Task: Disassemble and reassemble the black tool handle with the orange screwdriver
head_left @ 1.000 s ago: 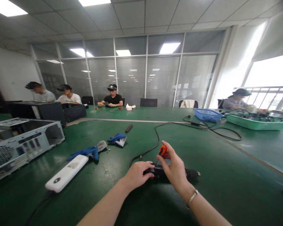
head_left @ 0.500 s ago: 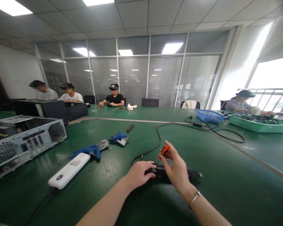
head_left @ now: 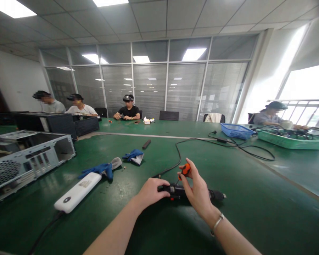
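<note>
A black handheld power tool (head_left: 177, 190) with a small red part lies on the green table, its metal tip pointing right and a black cord running from its left end. My left hand (head_left: 151, 193) grips the left end of the tool between thumb and fingers. Above the tool's middle, my right hand (head_left: 198, 189) holds an orange and black screwdriver (head_left: 186, 169) by its handle. The thin shaft slants down to the tool body; its very tip is too small to make out.
A white power bank-like device (head_left: 78, 193) and blue gloves (head_left: 133, 156) lie left. Further left stands an open metal computer case (head_left: 39, 156). Blue (head_left: 237, 131) and green baskets (head_left: 292, 140) are at right, near a black cable. Several people sit around.
My left hand has shifted slightly left along the tool, uncovering more of its body. The tool has moved a little left. My right hand still holds the screwdriver.
</note>
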`<state>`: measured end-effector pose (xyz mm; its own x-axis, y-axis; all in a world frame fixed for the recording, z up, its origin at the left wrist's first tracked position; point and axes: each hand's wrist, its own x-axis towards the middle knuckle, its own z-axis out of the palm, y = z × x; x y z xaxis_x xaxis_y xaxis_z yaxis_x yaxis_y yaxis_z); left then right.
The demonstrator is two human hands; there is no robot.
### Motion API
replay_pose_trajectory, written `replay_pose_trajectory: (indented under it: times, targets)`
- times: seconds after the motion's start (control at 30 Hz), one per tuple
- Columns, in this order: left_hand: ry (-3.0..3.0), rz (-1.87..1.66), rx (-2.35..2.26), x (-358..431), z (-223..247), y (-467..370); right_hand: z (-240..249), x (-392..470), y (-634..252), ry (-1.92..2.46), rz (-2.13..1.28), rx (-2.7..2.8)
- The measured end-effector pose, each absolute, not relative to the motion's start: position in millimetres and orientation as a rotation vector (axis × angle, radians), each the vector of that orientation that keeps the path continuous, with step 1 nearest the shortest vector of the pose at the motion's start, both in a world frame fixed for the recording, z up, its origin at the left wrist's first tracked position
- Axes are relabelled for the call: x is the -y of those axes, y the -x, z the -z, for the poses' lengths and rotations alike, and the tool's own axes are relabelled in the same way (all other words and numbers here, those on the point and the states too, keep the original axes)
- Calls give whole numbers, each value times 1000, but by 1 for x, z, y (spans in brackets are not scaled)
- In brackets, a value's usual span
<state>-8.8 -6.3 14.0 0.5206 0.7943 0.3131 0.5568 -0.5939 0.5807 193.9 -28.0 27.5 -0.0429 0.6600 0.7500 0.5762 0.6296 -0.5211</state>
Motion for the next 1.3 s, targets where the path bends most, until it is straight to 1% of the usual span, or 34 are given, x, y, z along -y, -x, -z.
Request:
replay_pose_trajectory:
  times: [0.23, 0.47, 0.67, 1.0, 1.17, 1.3]
  targets:
    - [-2284, -774, -1110, 6, -18, 13, -28, 26, -197, 1042, 79, 1699]
    - [-2190, -650, -1148, -2, -20, 25, -26, 27, -196, 1031, -31, 1741]
    - [-2245, -589, -1201, -5, -25, 31, -27, 27, -196, 1024, 17, 1733]
    - [-2255, -653, -1239, -7, -17, 27, -25, 26, -196, 1013, 46, 1758]
    - [-2305, -690, -1201, -2, -14, 18, -25, 28, -197, 929, 151, 1756]
    - [-2357, -728, -1180, 0, -9, 12, -22, 32, -197, 800, 191, 1644]
